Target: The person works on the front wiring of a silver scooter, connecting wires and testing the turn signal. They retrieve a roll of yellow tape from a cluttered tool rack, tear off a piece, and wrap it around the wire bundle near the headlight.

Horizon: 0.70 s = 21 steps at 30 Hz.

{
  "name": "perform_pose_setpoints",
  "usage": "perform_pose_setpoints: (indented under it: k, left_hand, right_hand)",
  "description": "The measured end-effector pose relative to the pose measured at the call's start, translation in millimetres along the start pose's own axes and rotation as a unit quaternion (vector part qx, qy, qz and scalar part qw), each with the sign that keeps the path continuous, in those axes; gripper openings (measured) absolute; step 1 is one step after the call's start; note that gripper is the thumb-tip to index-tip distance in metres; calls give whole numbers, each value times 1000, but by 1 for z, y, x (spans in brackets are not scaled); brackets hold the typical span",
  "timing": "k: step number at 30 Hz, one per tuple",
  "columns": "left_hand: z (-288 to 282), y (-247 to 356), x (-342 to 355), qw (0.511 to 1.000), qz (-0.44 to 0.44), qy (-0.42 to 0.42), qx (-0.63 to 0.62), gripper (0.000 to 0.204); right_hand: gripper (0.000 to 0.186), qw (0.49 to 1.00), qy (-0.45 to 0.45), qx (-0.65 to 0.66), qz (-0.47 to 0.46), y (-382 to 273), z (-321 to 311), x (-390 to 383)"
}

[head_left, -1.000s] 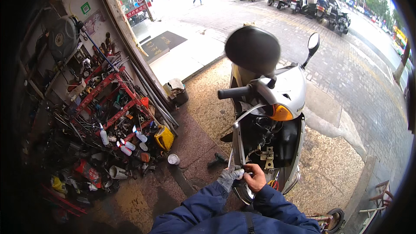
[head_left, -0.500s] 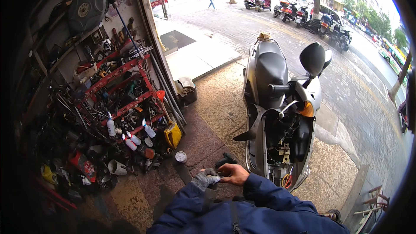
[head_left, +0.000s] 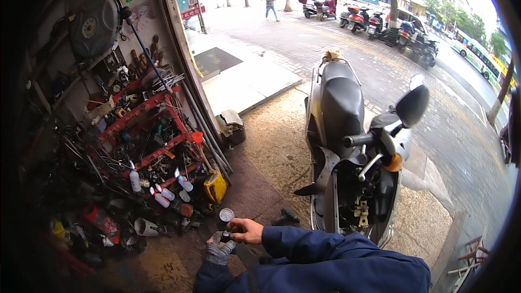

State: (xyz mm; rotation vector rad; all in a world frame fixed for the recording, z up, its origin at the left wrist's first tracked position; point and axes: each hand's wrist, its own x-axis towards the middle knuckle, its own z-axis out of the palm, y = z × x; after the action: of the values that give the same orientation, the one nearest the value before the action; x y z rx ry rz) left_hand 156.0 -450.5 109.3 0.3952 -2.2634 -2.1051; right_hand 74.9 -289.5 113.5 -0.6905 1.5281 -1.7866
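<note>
Red metal rack (head_left: 163, 153), laden with tools, at the left edge of the floor (head_left: 277, 146). White spray bottles (head_left: 161, 199), several, by the rack's lower right corner. Yellow jug (head_left: 215, 187), beside that corner. Left hand (head_left: 218, 252), gray-gloved, fingers curled about a small dark piece (head_left: 225, 236), kind too small to tell; piece lies between both hands, near a round white tub (head_left: 226, 215). Right hand (head_left: 247, 231), ungloved, fingertips pinched at the piece. Dark tool (head_left: 286, 217), on the floor. Silver scooter (head_left: 343, 100), upright, front interior exposed, toward the floor's right edge.
</note>
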Motion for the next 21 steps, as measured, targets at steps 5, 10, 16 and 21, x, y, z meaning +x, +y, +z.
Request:
perform_pose_setpoints:
  k: [5,10,16,21]
  left_hand:
    - [-9,20,17,990,44,-24,133,21]
    - [-19,23,29,967,3,-45,252,24]
    - [-24,21,37,997,35,-31,56,19]
    - [-45,16,63,997,-22,48,-47,12]
  right_hand:
    - [34,988,-108,41,99,-11,-34,28]
    - [37,975,-185,36,117,-14,-45,52]
    - [32,979,-162,26,122,-14,-55,62]
    - [42,988,-110,96,41,-30,-42,74]
